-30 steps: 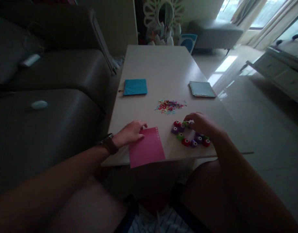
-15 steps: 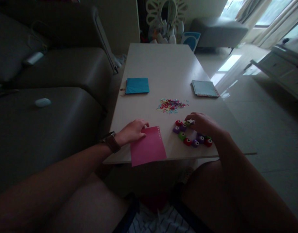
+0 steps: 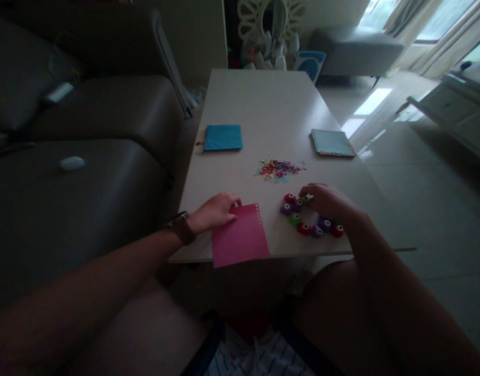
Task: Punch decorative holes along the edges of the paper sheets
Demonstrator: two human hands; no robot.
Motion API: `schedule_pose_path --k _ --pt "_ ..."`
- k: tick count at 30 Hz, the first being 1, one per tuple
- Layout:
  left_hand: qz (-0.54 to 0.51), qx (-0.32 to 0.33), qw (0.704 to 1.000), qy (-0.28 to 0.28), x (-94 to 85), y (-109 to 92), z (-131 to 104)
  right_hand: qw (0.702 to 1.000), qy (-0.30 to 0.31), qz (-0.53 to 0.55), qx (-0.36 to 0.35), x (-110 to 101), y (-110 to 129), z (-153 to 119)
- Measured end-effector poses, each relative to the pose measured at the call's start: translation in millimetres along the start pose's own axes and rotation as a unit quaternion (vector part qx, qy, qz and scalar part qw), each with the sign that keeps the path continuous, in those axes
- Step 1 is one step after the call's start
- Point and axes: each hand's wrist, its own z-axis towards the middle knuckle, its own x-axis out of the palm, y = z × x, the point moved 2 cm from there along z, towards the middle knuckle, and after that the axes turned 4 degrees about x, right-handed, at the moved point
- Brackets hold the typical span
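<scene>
My left hand (image 3: pixel 216 210) rests on the top left corner of a pink paper sheet (image 3: pixel 240 237) that overhangs the near edge of the white table (image 3: pixel 259 104). My right hand (image 3: pixel 329 201) lies among several small round craft punches (image 3: pixel 302 219) in red, purple and green, its fingertips touching one at the group's far end. Whether the fingers grip that punch I cannot tell. A heap of tiny coloured paper cut-outs (image 3: pixel 277 169) lies just beyond the punches.
A blue paper stack (image 3: pixel 223 138) lies at the table's left edge, a pale blue stack (image 3: pixel 333 142) at its right edge. A dark sofa (image 3: pixel 75 156) runs along the left. Floor, a bench (image 3: pixel 357 49) and a white cabinet (image 3: pixel 455 109) are to the right.
Both hands stay where they were on the paper and the punches. The view has shifted slightly.
</scene>
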Motion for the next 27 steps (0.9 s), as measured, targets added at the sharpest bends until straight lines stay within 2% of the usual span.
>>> schedule_pose_path --k 3,6,8,11,14,16,21,27 --pt "0.003 -0.001 1.0 0.007 1.2 1.1 1.3 1.0 -0.022 -0.009 0.014 0.6 -1.8 1.1" --pt "0.003 0.0 1.0 -0.005 2.2 2.5 4.3 0.997 -0.069 0.0 0.037 -3.7 0.2 0.6" --pt "-0.006 0.001 1.0 -0.017 2.1 2.7 6.4 0.992 -0.109 0.038 0.04 -9.4 6.9 -1.4" --pt "-0.039 -0.007 0.999 -0.023 -0.2 1.4 8.3 0.979 -0.147 0.14 0.007 -16.3 24.7 -5.5" --pt "-0.081 -0.015 0.996 -0.028 -4.8 -1.4 8.3 0.964 -0.135 0.228 -0.032 -15.5 45.0 -8.7" --pt "-0.099 -0.017 0.994 -0.03 -7.8 -3.3 7.6 0.96 -0.113 0.25 -0.06 -11.9 56.5 -10.0" --pt "-0.109 -0.009 0.993 -0.041 -12.3 -7.8 5.8 0.967 -0.075 0.219 -0.103 -4.7 73.8 -12.8" --pt "-0.139 -0.014 0.989 -0.037 -13.1 -7.9 5.1 0.968 -0.057 0.223 -0.098 1.6 80.0 -12.4"
